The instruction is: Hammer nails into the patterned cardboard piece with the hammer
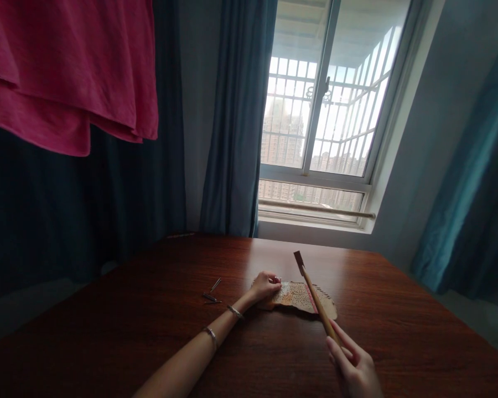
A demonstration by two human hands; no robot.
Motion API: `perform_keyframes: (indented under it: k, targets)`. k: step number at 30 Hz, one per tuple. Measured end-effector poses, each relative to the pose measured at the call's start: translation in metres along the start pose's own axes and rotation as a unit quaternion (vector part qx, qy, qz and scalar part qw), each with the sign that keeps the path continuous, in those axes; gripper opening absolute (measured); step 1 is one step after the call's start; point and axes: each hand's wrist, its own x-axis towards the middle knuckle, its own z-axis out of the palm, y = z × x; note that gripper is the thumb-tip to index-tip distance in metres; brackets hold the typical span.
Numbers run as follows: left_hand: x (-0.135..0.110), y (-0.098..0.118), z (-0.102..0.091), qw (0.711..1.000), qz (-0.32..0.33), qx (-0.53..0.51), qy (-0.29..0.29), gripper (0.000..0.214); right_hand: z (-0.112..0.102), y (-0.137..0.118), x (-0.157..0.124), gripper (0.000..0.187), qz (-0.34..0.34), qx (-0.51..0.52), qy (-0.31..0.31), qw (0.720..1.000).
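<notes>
My right hand (352, 362) is wrapped round the lower end of a hammer (317, 298) with a long wooden handle. Its dark head is raised, pointing up and away over the table. My left hand (266, 287) rests at the left end of a worn, flat, cardboard-like piece (294, 298) dotted with many small marks. The thumb and fingers there are pinched together; what they hold, if anything, is too small to make out. Left of that hand lie several loose nails (210, 298) on the wooden table (249, 354).
A pink cloth (74, 72) hangs at the upper left. Behind the table are blue curtains (236, 121) and a barred window (319, 110). Another curtain (460, 193) hangs on the right. The table's far edge runs below the window.
</notes>
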Motion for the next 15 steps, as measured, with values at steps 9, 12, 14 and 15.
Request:
perform_keyframes:
  k: [9, 12, 14, 15]
  targets:
    - [0.001, 0.003, -0.002, 1.0, 0.027, -0.006, -0.005, 0.031, -0.081, 0.0, 0.029, 0.054, 0.017, -0.355, 0.145, 0.924]
    - [0.003, -0.002, 0.0, 0.998, 0.068, 0.003, -0.001, 0.036, -0.1, -0.003, 0.033, 0.05, 0.035, -0.415, 0.163, 0.894]
    - [0.004, -0.004, 0.001, 0.997, 0.08, 0.011, -0.003, 0.038, -0.108, -0.004, 0.035, 0.05, 0.044, -0.435, 0.171, 0.883]
    - [0.004, -0.005, 0.001, 0.996, 0.083, 0.014, -0.005, 0.039, -0.111, -0.005, 0.035, 0.05, 0.049, -0.441, 0.172, 0.88]
